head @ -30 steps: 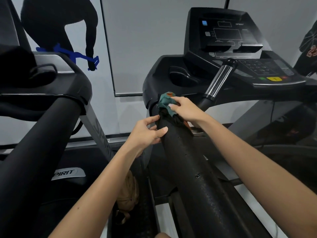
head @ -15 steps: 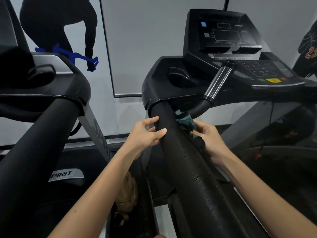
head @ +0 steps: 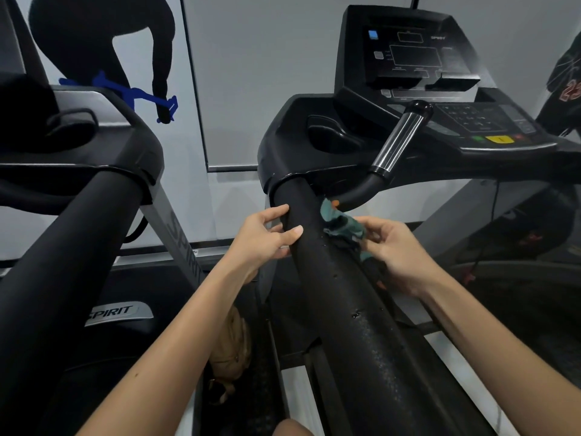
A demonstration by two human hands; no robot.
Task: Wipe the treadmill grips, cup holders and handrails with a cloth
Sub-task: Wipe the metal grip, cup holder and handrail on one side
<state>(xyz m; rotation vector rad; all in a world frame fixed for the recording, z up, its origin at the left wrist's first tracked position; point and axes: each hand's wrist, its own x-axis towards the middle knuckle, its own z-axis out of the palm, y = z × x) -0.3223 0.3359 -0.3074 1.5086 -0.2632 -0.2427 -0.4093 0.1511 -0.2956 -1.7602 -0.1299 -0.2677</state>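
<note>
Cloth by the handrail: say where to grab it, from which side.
Take the bunched teal folds of the cloth from the right, since it lies against the right flank of the handrail; the right hand holds its lower end there.

Handrail (head: 339, 294): matt black foam, pitted and speckled. Grip (head: 397, 140): polished metal. Console housing (head: 283, 143): glossy black plastic. Cloth (head: 341, 226): crumpled teal fabric.

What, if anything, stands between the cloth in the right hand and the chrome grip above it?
Nothing visible does. The right hand holds the green cloth against the right side of the black handrail. The chrome grip rises above it, with open air between. The left hand touches the handrail's left side, off that path.
</note>
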